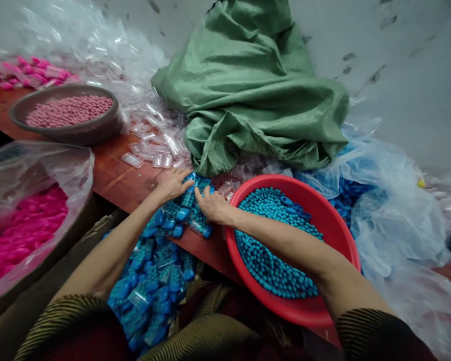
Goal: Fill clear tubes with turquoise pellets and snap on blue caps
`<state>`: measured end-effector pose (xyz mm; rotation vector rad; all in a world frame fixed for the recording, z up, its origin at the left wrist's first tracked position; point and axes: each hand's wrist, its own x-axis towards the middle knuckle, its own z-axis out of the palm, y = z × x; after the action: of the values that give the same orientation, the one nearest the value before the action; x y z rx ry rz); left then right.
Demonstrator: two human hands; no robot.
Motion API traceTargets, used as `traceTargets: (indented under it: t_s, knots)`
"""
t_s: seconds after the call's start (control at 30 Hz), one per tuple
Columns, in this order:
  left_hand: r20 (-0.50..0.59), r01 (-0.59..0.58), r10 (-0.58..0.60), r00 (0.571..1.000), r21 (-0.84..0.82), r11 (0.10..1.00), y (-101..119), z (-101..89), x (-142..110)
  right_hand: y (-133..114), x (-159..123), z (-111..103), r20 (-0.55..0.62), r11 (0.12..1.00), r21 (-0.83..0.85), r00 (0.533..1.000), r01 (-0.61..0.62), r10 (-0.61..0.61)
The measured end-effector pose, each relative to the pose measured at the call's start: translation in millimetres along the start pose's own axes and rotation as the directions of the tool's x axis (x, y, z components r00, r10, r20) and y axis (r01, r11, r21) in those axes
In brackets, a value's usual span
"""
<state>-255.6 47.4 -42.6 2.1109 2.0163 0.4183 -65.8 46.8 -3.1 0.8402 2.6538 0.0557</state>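
Note:
Small clear containers with blue caps, filled with blue beads [199, 215], lie in a cluster at the table's edge. My left hand [173, 186] rests against the far left side of this cluster, fingers stretched out. From the right, my right hand [213, 204] touches the same cluster, its fingers apart and slightly bent. Below the edge is a large heap of similar filled containers [150, 296]. Close to my right forearm stands a red basin [346, 240] of blue beads [270, 271], with a few blue caps [295, 206] on top; the forearm passes over it.
A green sack [248, 95] stands behind my hands. Empty clear containers [158, 145] are scattered on the red-brown table [113, 175]. A grey bowl [97, 131] of pink beads sits left; a plastic-lined bag [78, 165] holds pink pieces. Clear plastic bags [402, 200] lie right.

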Motion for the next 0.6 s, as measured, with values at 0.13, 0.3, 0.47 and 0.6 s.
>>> traceTargets:
  t_s: [0.13,0.3,0.47,0.6]
  knots:
    - [0.040,0.040,-0.039,0.998,-0.014,0.999,-7.6,7.2,-12.0,-12.0,-0.7,2.6,-0.021,0.999,0.038,1.000,-0.005,0.006]
    - [0.024,0.103,-0.103,0.994,-0.017,0.994,-10.7,5.8,-46.3,-27.0,1.0,8.1,-0.004,0.999,0.029,0.999,0.037,-0.037]
    - [-0.003,0.087,-0.087,0.996,-0.059,0.994,-12.7,3.0,-80.5,-49.1,-4.9,6.8,0.003,0.997,0.008,0.997,0.075,-0.075]
    - [-0.116,0.101,-0.112,0.987,-0.100,0.990,-14.9,5.9,-112.6,-68.0,-7.8,6.0,-0.045,0.990,0.025,0.990,0.138,-0.137]
